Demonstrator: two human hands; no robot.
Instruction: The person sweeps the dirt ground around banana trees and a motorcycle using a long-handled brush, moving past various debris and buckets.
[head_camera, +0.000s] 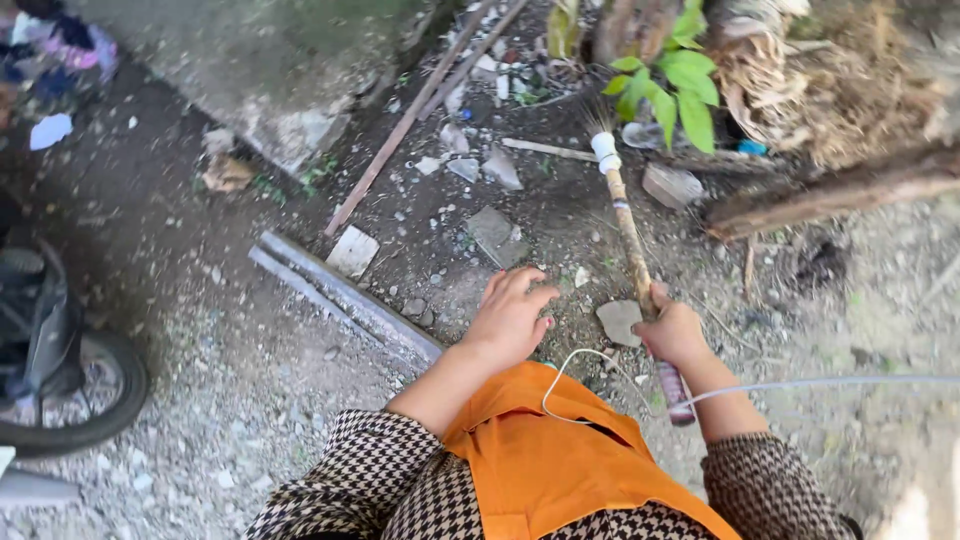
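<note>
We see the right hand (676, 330) w/ fingers wrapped tight round a broom handle (630, 235), gripped near its lower end; the stick slants up & away over the gravel ground (250, 400), its white-bound end by a leafy plant (670, 85). Left hand (510, 315) is spread, holding nothing, hovering just beside a flat stone (620, 320). Metal bars (340, 290) lie to the left, near a wheel (90, 395).

Right hand (672, 335) gripping broom handle (630, 235), left hand (510, 320) open above gravel ground (230, 400), green leaves (672, 85) beyond
</note>
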